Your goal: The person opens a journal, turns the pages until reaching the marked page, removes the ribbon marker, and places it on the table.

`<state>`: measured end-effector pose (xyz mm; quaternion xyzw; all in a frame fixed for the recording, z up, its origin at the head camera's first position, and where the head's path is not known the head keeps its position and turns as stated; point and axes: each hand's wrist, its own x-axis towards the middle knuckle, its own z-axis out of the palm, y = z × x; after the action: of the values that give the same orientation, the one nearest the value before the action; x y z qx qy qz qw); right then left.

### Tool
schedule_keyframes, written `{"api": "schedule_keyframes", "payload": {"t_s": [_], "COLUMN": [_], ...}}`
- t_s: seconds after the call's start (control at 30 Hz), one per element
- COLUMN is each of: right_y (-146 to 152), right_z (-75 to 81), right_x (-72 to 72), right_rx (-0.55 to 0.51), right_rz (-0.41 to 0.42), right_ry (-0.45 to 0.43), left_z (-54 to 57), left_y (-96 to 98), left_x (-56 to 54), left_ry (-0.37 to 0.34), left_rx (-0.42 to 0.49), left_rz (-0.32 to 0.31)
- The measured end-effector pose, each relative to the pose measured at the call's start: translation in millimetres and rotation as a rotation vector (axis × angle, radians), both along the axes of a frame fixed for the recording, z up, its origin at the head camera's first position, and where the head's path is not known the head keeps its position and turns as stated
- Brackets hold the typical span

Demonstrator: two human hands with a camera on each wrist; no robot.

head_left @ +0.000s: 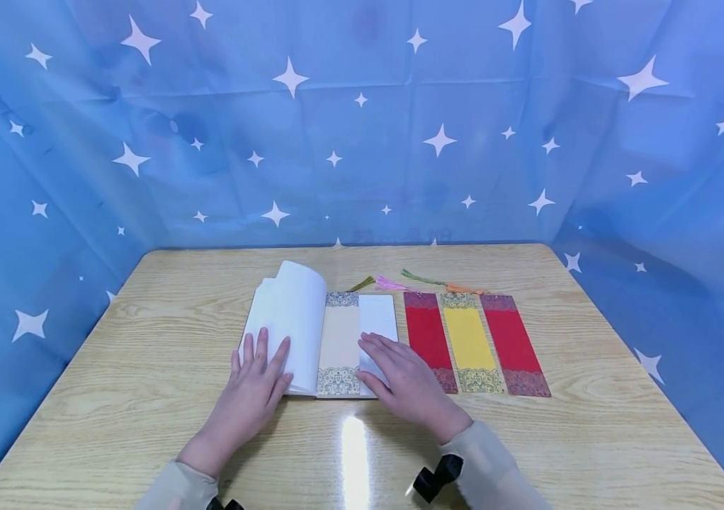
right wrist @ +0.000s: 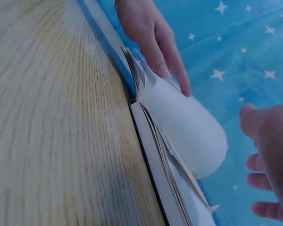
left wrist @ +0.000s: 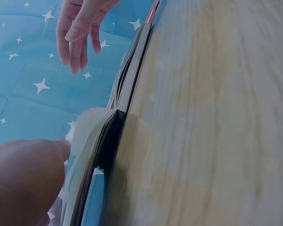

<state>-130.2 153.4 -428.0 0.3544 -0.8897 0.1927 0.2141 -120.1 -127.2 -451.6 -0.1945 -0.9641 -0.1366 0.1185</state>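
An open notebook (head_left: 377,315) with blank white pages lies on the table, its left-hand pages (head_left: 298,319) bowing upward near the spine. A cream bookmark (head_left: 339,333) with patterned ends and an olive tassel (head_left: 362,283) lies along the right-hand page beside the spine. My left hand (head_left: 253,386) rests on the left pages, fingers spread; its thumb (left wrist: 28,179) shows beside the page edges in the left wrist view. Over the right page is my right hand (head_left: 408,379), fingers extended and holding nothing, fingertips near the bookmark's right edge. In the right wrist view that hand (right wrist: 273,146) appears raised above the pages.
Right of the notebook lie a red bookmark (head_left: 426,333), a yellow bookmark (head_left: 470,336) and another red bookmark (head_left: 515,343), side by side. Pink (head_left: 390,284), green (head_left: 422,277) and orange (head_left: 464,289) tassels stretch behind them. A blue starry curtain (head_left: 362,142) surrounds the wooden table (head_left: 126,368).
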Motion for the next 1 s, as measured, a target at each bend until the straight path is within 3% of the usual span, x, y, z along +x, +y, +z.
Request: {"api": "schedule_keyframes", "payload": {"t_s": [0.33,0.43,0.67,0.83,1.0], "right_y": [-7,-10,-19,-21,-23], "right_z": [3.0,5.6,10.3,12.6,14.5], "right_x": [-11.0,-13.4,-22.5,-33.0,-43.3], "right_rx": [-0.086,-0.124,-0.279,-0.445,-0.521], "right_rz": [-0.098,-0.154,-0.301,-0.341,-0.439], "right_ry": [-0.146,-0.240,-0.557,-0.649,-0.723], "left_z": [-1.8,-3.0,-4.9,-6.0,-9.0], "left_y": [-0.8,-1.5,-3.9,-5.0,-5.6], "left_x": [-0.6,-1.3,-2.0,-1.1,-1.3], "left_ry": [-0.058,-0.059,-0.067,-0.084,-0.105], "left_rx": [0.007,0.029,0.029,0.033,0.026], "left_rz": [0.010,0.000,-0.009,-0.011,-0.001]}}
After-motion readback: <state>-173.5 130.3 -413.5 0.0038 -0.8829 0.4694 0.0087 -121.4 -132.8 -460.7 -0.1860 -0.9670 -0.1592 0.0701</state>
